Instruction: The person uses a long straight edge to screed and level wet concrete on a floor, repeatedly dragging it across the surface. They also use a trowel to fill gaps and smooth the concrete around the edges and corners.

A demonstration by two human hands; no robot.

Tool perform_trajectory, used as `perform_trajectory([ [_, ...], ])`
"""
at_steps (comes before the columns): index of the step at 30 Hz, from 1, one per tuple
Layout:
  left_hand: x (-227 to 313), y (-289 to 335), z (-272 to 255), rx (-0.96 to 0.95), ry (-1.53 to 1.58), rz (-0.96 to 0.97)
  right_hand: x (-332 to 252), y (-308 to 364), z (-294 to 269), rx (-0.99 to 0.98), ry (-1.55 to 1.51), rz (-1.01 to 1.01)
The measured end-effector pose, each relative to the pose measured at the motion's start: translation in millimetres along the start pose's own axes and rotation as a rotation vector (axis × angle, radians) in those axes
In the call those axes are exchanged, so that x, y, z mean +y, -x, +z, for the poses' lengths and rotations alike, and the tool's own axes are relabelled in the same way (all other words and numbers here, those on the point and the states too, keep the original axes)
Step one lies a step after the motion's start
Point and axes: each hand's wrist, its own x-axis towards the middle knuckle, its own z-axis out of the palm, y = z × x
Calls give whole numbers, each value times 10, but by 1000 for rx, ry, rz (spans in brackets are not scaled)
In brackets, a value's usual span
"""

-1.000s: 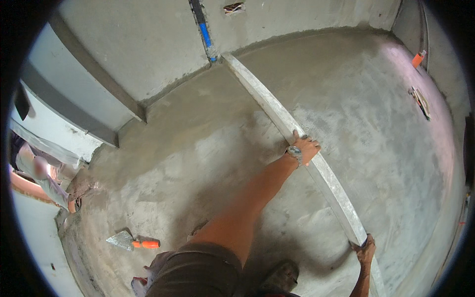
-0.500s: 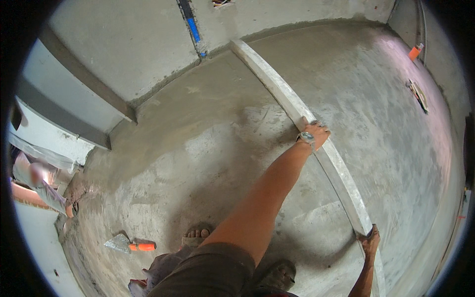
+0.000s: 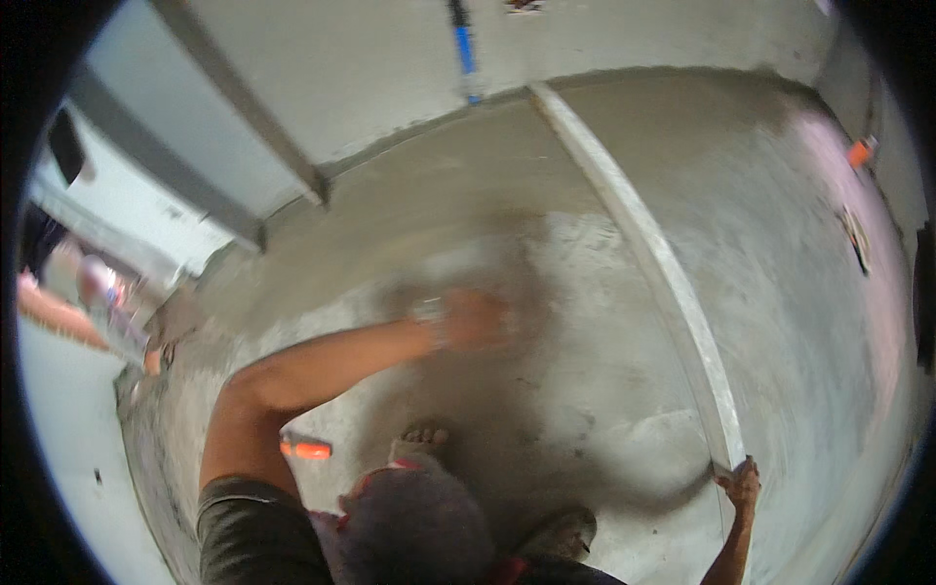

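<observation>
A long, pale metal straightedge (image 3: 648,239) lies across the grey cement floor (image 3: 546,390), from the foot of the far wall toward me at the lower right. My right hand (image 3: 741,485) is closed around its near end. My left hand (image 3: 475,319), with a watch at the wrist, is off the bar and over the middle of the floor. Motion smears its fingers. Beneath my left arm shows the orange handle of a trowel (image 3: 312,450); the arm hides its blade.
At the far left another person (image 3: 88,283) is by an opening. Posts (image 3: 244,102) stand along that side. A blue pipe (image 3: 464,49) runs down the far wall. An orange-ended pipe (image 3: 862,152) is at the right. My foot (image 3: 424,439) rests on the floor.
My left hand has let go of the straightedge and swung left and toward me. My right hand still holds the near end. The whole view has shifted, and my arm now covers the trowel's blade.
</observation>
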Motion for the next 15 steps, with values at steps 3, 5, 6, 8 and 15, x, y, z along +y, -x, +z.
perform_trajectory([
  [3,-800,1819,191,43,303,-612,502,-374,207,17,-153,-332],
  [5,-1156,2956,646,354,335,-1211,462,-669,151,-41,-211,-335],
  [6,-1206,3519,863,447,344,-1459,249,-815,22,-107,-156,-358],
  [8,-1349,4660,1639,557,283,-1776,-230,-1202,-57,-115,-84,-530],
  [15,-585,4195,2374,770,1433,-1797,-1760,-1964,37,-168,-223,-418],
])
